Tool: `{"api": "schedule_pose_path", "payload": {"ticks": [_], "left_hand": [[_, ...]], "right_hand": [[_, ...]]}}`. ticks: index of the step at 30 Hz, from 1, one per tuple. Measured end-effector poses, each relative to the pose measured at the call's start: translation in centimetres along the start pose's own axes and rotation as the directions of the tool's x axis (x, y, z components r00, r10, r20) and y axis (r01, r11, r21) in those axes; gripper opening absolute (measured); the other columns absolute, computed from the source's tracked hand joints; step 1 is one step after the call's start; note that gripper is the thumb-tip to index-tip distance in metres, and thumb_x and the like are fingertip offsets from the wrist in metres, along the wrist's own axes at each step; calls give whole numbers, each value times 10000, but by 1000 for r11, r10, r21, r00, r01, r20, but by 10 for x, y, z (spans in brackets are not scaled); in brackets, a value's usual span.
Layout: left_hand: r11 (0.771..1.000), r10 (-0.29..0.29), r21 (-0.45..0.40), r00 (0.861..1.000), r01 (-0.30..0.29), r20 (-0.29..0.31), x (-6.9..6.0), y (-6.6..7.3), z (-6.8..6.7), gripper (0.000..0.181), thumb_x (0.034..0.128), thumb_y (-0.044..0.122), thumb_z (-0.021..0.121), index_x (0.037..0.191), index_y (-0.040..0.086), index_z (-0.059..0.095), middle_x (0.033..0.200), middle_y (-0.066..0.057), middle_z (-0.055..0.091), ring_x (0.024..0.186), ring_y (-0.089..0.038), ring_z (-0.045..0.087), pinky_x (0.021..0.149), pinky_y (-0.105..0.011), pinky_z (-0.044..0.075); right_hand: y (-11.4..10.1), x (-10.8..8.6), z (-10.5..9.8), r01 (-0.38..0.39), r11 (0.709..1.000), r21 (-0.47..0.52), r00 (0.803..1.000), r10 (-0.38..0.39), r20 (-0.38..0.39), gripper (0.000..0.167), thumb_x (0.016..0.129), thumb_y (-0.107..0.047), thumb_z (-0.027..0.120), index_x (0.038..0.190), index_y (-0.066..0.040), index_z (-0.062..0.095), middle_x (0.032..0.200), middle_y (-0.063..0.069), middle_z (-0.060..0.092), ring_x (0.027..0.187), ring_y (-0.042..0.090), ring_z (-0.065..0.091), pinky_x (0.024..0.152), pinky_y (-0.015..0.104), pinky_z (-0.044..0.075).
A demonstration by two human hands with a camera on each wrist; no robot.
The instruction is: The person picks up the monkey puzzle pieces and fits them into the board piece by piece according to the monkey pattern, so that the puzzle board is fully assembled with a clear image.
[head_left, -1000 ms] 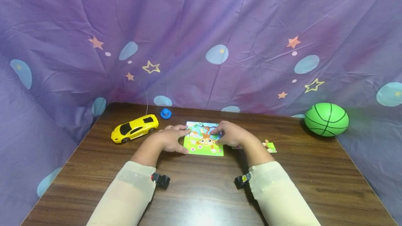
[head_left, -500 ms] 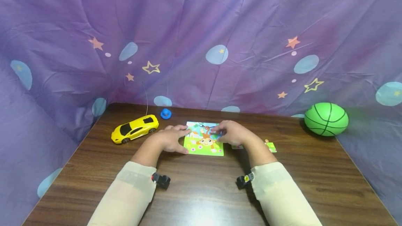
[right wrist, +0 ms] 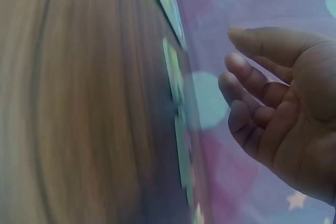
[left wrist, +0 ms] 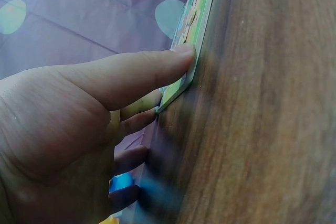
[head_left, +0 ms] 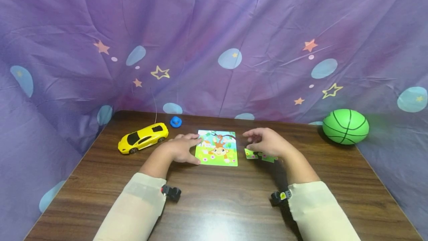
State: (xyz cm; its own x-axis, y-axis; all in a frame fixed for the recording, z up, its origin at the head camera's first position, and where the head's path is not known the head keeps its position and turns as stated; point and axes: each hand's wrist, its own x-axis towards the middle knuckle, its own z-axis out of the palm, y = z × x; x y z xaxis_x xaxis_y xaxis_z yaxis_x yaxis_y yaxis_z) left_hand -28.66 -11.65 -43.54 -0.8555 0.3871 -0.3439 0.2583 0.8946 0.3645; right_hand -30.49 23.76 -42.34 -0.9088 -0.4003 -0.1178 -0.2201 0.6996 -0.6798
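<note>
**Board looks whole, loose pieces lie off it**

The board lies flat near the middle of the bench, a little toward its far side. Its monkey scene reads as complete from above: head, tail, branch, house and flowers all show, with no plain gap. As far as that goes, this part looks done. The fine seams are too small to judge, so I cannot tell whether the scene is made of fitted pieces or is partly print.

What looks left is to the right of the board. At least two pieces lie there on the bench, apart from it, in a loose row below the right hand, and part of the row is hidden by that arm. How many there are, and whether they belong to this board, cannot be read here, so I would call the work partway along rather than finished.

The left grip is at the board's left edge, fingers spread and fairly straight, thumb touching the near corner; it steadies the board rather than clasping it. The right grip is released: it hangs over the pieces, fingers loosely bent, nothing between them, and in the right wrist view it is clear of both board and pieces.
</note>
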Motion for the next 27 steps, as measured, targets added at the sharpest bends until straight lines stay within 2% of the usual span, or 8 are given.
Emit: {"api": "schedule_pose_path", "payload": {"ticks": [3, 11, 14, 17, 22, 27], "left_hand": [[1000, 3, 5, 1000, -3, 0, 0, 0, 0, 938, 906, 548, 804, 1690, 327, 340, 1805, 42, 226, 1653, -347, 215, 1310, -680, 234], [1000, -3, 3, 1000, 3, 2, -1, 1, 0, 929, 913, 538, 803, 1690, 320, 343, 1804, 45, 229, 1653, -346, 214, 1312, -678, 230], [1000, -3, 6, 1000, 3, 1, -1, 1, 0, 929, 910, 546, 802, 1688, 328, 343, 1803, 50, 229, 1652, -343, 215, 1313, -675, 230], [1000, -4, 8, 1000, 4, -2, 0, 1, 0, 931, 905, 552, 803, 1687, 333, 347, 1802, 53, 233, 1653, -339, 216, 1314, -673, 231], [1000, -3, 11, 1000, 3, -5, 2, -1, 1, 930, 901, 557, 804, 1684, 335, 354, 1800, 54, 238, 1653, -340, 217, 1314, -675, 231], [1000, 1, 11, 1000, -1, -7, 3, -2, 2, 933, 899, 563, 803, 1684, 337, 352, 1801, 53, 236, 1653, -341, 216, 1313, -675, 232]], "right_hand": [[10, -7, -7, -25, 1000, 14, 1000, 25, -8, 485, 947, -148, 804, 1409, -62, 682, 1146, 123, 734, 796, 211, 697, 635, 408, 628], [29, -7, -8, -33, 998, 49, 999, 33, 10, 499, 935, -76, 789, 1412, -3, 658, 1167, 178, 731, 888, 180, 703, 693, 334, 626], [33, -5, -5, -17, 999, 32, 1000, 17, 22, 499, 892, -53, 824, 1370, -3, 687, 1157, 174, 735, 936, 179, 691, 765, 302, 617], [37, -3, -3, -2, 1000, -14, 1000, 2, 30, 516, 859, -99, 878, 1342, -25, 711, 1155, 145, 743, 995, 198, 694, 859, 294, 589], [39, -2, -1, -2, 997, -72, 998, 6, 55, 571, 847, -171, 905, 1368, -53, 703, 1187, 123, 739, 1078, 237, 687, 947, 359, 583], [37, -2, 0, -2, 996, -87, 997, 9, 78, 606, 838, -129, 900, 1398, -46, 683, 1230, 133, 724, 1126, 267, 676, 998, 427, 592]]}}
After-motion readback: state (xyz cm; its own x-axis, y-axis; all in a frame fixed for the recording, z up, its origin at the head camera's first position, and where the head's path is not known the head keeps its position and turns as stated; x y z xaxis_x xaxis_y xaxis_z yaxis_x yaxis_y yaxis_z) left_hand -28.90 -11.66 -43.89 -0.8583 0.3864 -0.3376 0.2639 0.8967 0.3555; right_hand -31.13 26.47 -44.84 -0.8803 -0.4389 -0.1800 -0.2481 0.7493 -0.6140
